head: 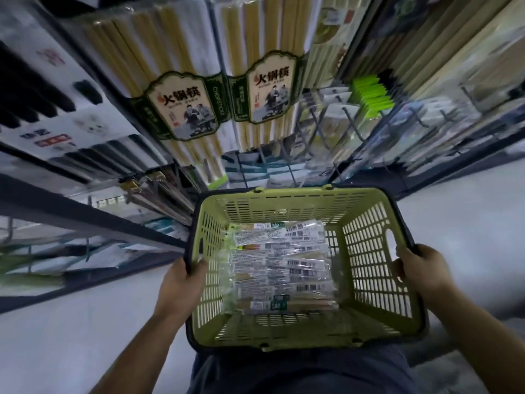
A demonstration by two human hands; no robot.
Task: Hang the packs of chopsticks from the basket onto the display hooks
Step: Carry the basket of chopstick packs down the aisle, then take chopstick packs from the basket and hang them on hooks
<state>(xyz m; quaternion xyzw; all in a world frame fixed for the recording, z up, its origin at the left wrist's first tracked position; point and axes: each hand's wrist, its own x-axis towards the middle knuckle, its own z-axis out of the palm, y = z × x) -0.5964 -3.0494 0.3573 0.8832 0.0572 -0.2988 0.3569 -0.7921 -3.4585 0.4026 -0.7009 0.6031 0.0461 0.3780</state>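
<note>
Display hooks (pixel 355 127) ahead, alongside large chopstick packs (pixel 181 106) hanging. Below, green basket (pixel 284 194) gripped at both side rims. Inside, packs of chopsticks (pixel 278 265) lying flat across bottom. Left hand (pixel 179 282) and right hand (pixel 420 268), fingers curled round rims.

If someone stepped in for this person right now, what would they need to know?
Left hand grips the left rim of the basket; right hand grips the right rim.
The packs of chopsticks lie flat in the basket, which is held in front of the display hooks.
Done: no pack in hand yet.
Left: free a hand, then hang every pack.
</note>
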